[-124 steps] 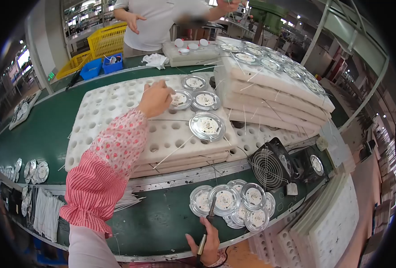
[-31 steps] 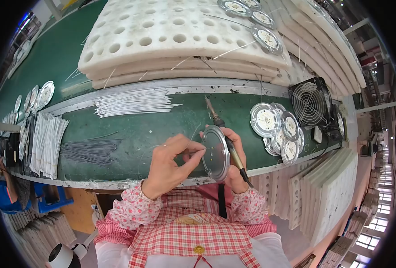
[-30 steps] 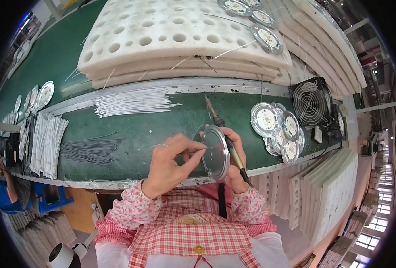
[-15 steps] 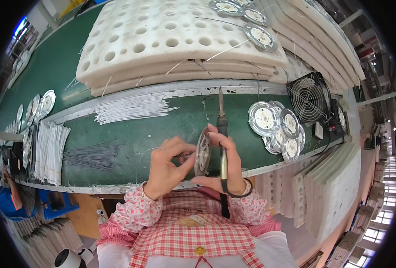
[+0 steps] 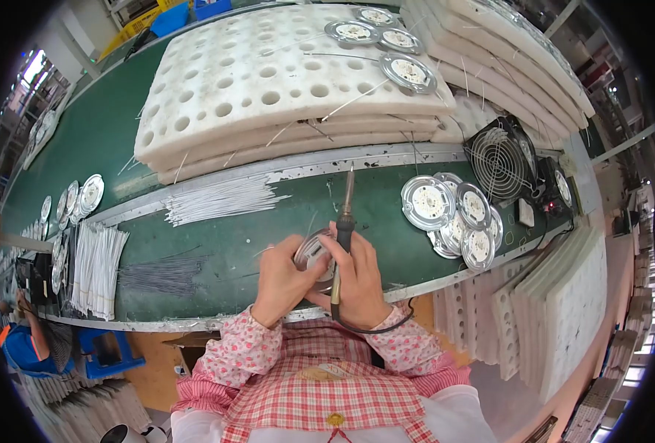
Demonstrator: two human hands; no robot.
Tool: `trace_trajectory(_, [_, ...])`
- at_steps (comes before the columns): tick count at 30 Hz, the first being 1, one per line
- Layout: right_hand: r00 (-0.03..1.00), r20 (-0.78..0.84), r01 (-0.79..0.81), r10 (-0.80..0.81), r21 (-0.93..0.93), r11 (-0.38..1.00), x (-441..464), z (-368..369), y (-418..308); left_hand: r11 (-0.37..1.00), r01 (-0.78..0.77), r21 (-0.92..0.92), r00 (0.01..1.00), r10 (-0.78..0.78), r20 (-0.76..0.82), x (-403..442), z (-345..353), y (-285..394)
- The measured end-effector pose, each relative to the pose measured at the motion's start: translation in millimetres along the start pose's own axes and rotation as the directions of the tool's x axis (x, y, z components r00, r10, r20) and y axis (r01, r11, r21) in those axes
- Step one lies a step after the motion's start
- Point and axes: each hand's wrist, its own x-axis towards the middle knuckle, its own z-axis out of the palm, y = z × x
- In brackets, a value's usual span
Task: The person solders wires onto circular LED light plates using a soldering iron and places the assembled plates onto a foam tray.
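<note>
My left hand (image 5: 283, 279) is closed on a round metal disc (image 5: 309, 249), its thumb across the face. A pale part with a dark slot shows at the disc's middle; the fingers cover much of the rest. On the disc's other side, my right hand (image 5: 363, 284) is closed around a soldering iron (image 5: 344, 227) and also touches the disc. The iron's tip points up and away from me, over the bench, and its black cord loops below the wrist. A thin wire seems to stick out by my left fingers, too fine to make out.
White wires (image 5: 220, 199) and dark wires (image 5: 166, 275) lie on the green bench (image 5: 268, 230), with bundled white wires (image 5: 97, 269) further left. Several metal discs (image 5: 427, 203) are piled right, near a fan (image 5: 499, 162). Perforated foam boards (image 5: 246, 81) stand behind. A person (image 5: 32, 340) sits far left.
The disc has turned from edge-on to show its face and moved slightly left. My right hand and the soldering iron have shifted left and a little lower. The whole view has shifted slightly.
</note>
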Motion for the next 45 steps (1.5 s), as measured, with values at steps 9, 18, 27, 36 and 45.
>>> trace_trajectory(9, [0.989,0.112,-0.094,0.099,-0.05,0.994,-10.6,-28.8,26.7,0.885,-0.252,0.392,0.942,0.317,-0.108,2.4,-22.0,-24.2])
trace_trajectory(18, [0.952,0.257,-0.254,0.169,0.348,0.902,-7.7,-69.8,22.0,0.85,-0.469,0.239,0.883,0.461,0.089,-6.0,-8.5,-27.2])
trace_trajectory(27, [0.929,0.286,-0.329,0.236,0.344,0.879,-9.6,-68.8,23.1,0.836,-0.475,0.274,0.88,0.452,0.145,-1.9,-5.7,-29.8])
trace_trajectory(36, [0.88,0.362,-0.453,0.308,0.444,0.773,-20.8,-71.6,35.0,0.813,-0.479,0.332,0.878,0.447,0.17,-1.0,-0.6,-29.6])
trace_trajectory(45, [0.852,0.352,-0.523,0.388,0.553,0.649,-45.5,-61.3,39.7,0.78,-0.513,0.359,0.856,0.494,0.151,-8.1,-8.7,-33.1])
